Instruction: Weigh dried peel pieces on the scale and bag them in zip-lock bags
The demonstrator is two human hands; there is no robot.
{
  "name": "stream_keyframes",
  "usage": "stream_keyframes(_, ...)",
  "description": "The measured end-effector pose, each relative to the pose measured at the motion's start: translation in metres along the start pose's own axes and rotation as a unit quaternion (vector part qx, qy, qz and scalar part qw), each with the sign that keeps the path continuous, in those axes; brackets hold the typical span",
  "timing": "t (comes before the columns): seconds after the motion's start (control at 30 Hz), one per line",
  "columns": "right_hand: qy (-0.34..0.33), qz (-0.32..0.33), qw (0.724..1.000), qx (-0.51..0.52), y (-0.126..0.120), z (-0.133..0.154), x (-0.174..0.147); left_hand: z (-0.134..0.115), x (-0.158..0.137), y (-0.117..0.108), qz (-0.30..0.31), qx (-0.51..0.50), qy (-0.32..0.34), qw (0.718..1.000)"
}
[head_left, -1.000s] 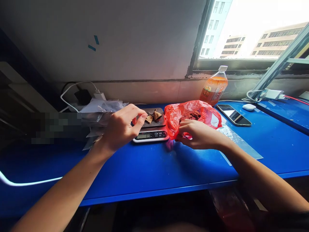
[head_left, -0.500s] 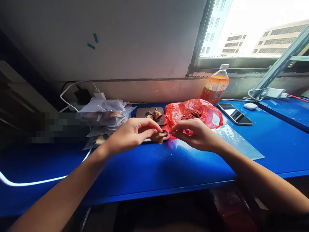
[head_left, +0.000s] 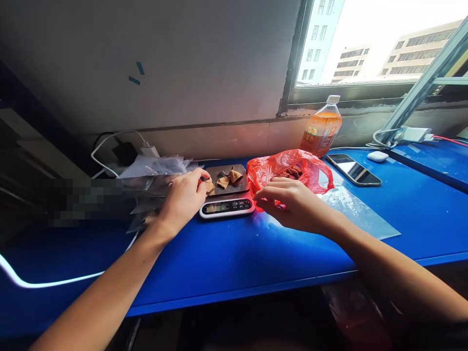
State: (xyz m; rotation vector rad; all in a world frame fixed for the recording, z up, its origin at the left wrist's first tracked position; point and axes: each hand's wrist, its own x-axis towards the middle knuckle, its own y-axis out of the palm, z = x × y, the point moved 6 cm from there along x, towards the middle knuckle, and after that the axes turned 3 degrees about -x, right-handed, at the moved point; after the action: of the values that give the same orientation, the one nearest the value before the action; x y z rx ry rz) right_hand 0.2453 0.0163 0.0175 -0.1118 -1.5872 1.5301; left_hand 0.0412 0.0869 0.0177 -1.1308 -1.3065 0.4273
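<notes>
A small kitchen scale (head_left: pixel 219 207) with a lit display lies on the blue table. On its dark platform are several curled, dried brown pieces (head_left: pixel 224 182), perhaps peel or mushroom. My left hand (head_left: pixel 185 197) is at the platform's left edge, thumb and fingers closed around another dried brown piece (head_left: pixel 209 186), which sits low at the platform. My right hand (head_left: pixel 294 200) hovers in front of a red plastic bag (head_left: pixel 263 168), fingertips pinched together; whether anything small is between them is hidden. Dark dried strips (head_left: pixel 293 172) show inside the bag's opening.
Stacked clear zip bags (head_left: pixel 146 168) stand left of the scale, beside white cables. A flat clear bag (head_left: pixel 360 212), a phone (head_left: pixel 354 169), a white earphone case (head_left: pixel 377 156) and an orange drink bottle (head_left: pixel 322 130) are to the right. The table's front edge (head_left: pixel 237 293) runs below my hands.
My left hand has moved left and back with the dried piece, from in front of the scale to its platform. The display now shows. My right hand has stayed nearly in place.
</notes>
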Motion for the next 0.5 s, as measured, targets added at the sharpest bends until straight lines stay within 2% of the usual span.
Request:
stream_keyframes(0.17,-0.008,-0.016,1.0,-0.024,-0.009,-0.001,0.0,-0.007,0.008,0.014,0.005,0.07,0.0,0.998)
stream_keyframes(0.27,0.029,-0.042,0.998,-0.04,-0.022,-0.015,-0.001,-0.013,0.01,0.016,0.007,0.07,0.021,0.997)
stream_keyframes(0.37,0.118,-0.058,0.988,-0.086,-0.032,-0.049,-0.006,-0.016,0.006,0.005,-0.016,0.043,0.034,0.998)
stream_keyframes(0.5,0.194,0.008,0.973,-0.128,-0.02,-0.104,-0.013,-0.021,-0.002,-0.016,-0.041,-0.054,0.044,0.997)
